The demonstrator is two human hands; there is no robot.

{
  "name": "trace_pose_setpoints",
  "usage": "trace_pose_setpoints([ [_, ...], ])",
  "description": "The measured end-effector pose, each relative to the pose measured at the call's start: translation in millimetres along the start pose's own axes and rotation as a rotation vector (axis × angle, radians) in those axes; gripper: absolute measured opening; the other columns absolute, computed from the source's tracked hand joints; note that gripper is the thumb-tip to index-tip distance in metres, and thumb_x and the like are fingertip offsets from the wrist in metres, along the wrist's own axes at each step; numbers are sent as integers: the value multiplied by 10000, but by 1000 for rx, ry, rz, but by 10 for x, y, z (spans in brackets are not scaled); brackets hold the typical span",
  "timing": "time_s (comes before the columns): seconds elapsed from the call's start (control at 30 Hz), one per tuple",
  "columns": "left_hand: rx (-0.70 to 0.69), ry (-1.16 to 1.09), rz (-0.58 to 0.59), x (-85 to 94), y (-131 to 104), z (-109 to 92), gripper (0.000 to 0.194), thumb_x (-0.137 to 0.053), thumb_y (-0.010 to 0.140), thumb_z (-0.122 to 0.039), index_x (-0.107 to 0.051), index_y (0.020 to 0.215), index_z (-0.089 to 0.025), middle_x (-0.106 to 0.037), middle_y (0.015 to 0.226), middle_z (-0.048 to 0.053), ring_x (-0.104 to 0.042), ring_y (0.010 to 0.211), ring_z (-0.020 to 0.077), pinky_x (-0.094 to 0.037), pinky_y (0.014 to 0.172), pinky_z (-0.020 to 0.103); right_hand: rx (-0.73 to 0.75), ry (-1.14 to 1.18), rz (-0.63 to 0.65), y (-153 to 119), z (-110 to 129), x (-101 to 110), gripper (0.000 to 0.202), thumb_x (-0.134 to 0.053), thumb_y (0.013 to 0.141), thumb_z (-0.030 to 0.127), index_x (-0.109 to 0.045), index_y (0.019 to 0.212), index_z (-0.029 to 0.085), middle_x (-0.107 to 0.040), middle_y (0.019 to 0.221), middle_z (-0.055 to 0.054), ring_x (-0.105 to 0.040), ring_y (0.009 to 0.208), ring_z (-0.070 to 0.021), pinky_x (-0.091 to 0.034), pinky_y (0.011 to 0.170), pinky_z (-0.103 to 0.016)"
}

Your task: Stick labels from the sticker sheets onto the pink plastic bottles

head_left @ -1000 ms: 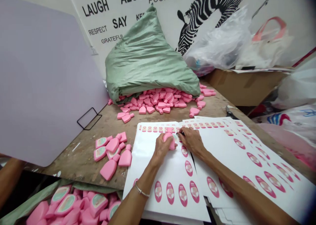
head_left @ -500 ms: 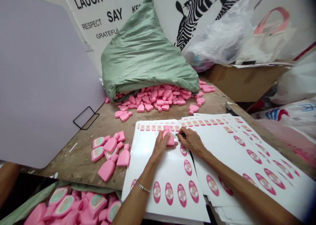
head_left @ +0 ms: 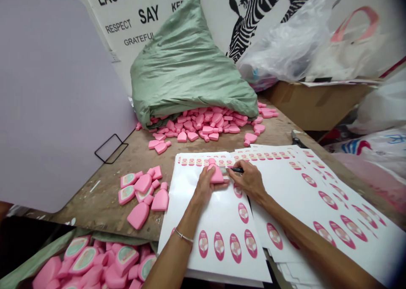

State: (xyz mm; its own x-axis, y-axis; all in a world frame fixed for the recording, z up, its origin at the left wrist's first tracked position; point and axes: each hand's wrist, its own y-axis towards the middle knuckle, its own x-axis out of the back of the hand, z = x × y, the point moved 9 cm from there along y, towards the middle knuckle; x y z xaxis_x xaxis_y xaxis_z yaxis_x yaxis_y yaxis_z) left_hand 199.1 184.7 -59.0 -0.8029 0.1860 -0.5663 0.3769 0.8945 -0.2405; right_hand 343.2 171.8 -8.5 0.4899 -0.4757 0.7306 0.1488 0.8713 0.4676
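My left hand [head_left: 204, 186] is closed around a small pink plastic bottle [head_left: 217, 174], holding it neck away from me above the stack of sticker sheets [head_left: 212, 213]. Just to the right, my right hand [head_left: 250, 180] pinches a slim black-handled tool [head_left: 237, 169]; its exact kind is not clear. Between the tool's tip and the bottle shows a small pale greenish piece [head_left: 223, 169], apparently a sticker. The sheet below bears oval pink stickers along its right and near sides and a row of small ones along its far edge.
Several pink bottles [head_left: 138, 215], some with labels, lie left of the sheets. A green sack [head_left: 193, 73] spills more at the back. Labelled bottles fill an open bag [head_left: 85, 259] below the table's near edge. More sticker sheets [head_left: 294, 204] lie right, near black-handled scissors [head_left: 297, 140].
My right hand has turned and shifted slightly right, showing more of the black tool. The bottle stays in my left hand, a little tilted. The camera view has shifted slightly.
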Motion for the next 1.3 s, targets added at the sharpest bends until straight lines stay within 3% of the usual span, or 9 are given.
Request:
trace_pose_setpoints([
  [0.17, -3, -42, -25, 49, -4, -40, 347, -609, 805, -391, -495, 996, -125, -621, 1003, 121, -688, 685, 203, -576, 673, 374, -295, 366, -44, 29, -227, 181, 327, -607, 743, 512, -526, 679, 202, -603, 659, -2, -549, 624, -157, -417, 609, -278],
  [0.33, 41, -25, 24, -77, -146, -68, 548, -447, 850, -568, -591, 1012, -65, -666, 865, 141, -674, 638, 216, -575, 610, 380, -269, 592, 154, -56, 101, 203, 354, -617, 753, 519, -656, 854, 182, -643, 704, -5, -558, 632, -148, -440, 593, -270],
  [0.47, 6, 0, 73, -207, -337, -188, 584, -383, 870, -588, -632, 998, -76, -689, 848, 132, -675, 660, 215, -574, 657, 395, -278, 732, 226, -186, 332, 159, 375, -641, 740, 505, -711, 922, 185, -710, 888, -45, -634, 817, -212, -501, 741, -330],
  [0.73, -2, 5, 75, -240, -509, -275, 536, -388, 884, -546, -639, 960, -79, -683, 796, 111, -672, 649, 210, -579, 630, 383, -271, 729, 208, -227, 409, 142, 327, -668, 727, 484, -733, 860, 193, -724, 876, -37, -656, 812, -219, -520, 751, -331],
  [1.3, -4, -19, 134, -259, -512, -329, 550, -366, 885, -570, -626, 1012, -102, -691, 880, 118, -681, 689, 214, -576, 670, 401, -208, 703, 178, -176, 491, 183, 305, -660, 739, 460, -713, 832, 174, -697, 779, -35, -634, 722, -186, -515, 668, -292],
])
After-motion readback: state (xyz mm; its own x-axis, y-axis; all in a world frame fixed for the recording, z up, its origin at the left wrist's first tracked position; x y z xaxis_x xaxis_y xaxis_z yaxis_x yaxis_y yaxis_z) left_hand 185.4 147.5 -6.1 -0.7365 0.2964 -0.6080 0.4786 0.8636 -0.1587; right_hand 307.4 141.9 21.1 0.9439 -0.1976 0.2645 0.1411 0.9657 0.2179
